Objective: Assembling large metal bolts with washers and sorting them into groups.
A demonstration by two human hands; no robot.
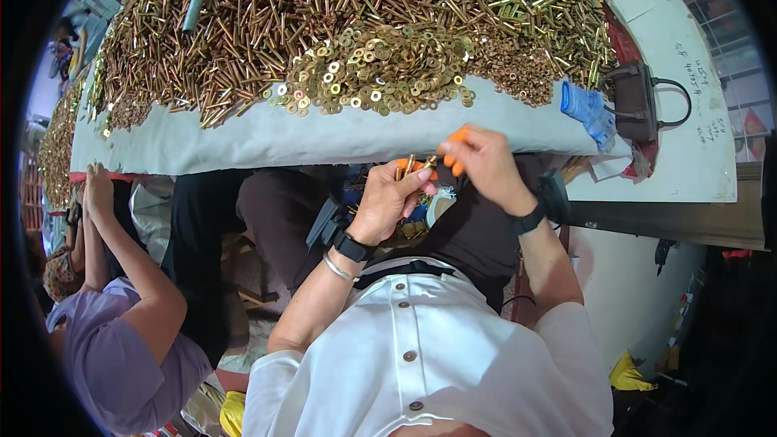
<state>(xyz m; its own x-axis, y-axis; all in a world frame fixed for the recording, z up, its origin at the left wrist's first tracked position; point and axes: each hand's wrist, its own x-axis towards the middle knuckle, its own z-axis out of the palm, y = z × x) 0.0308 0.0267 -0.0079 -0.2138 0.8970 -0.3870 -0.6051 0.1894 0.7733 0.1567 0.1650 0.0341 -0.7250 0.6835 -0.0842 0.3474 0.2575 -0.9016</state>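
My left hand [391, 198] is closed around a small bundle of brass-coloured bolts [409, 167] held upright just below the table edge. Orange finger covers sit on its fingertips. My right hand [481, 163], also with orange fingertip covers, pinches a small part at the top of those bolts; what it pinches is too small to tell. Both hands meet over my lap. On the table ahead lies a pile of gold washers [372, 73], a heap of long bolts [267, 16] behind it, and small nuts [518, 73] to the right.
The grey cloth-covered table [243, 142] spans the view. A blue glove [589, 109] and a dark handbag [639, 101] lie at its right end. Another person in a lilac top [121, 356] sits at my left, a hand on the table edge [99, 186].
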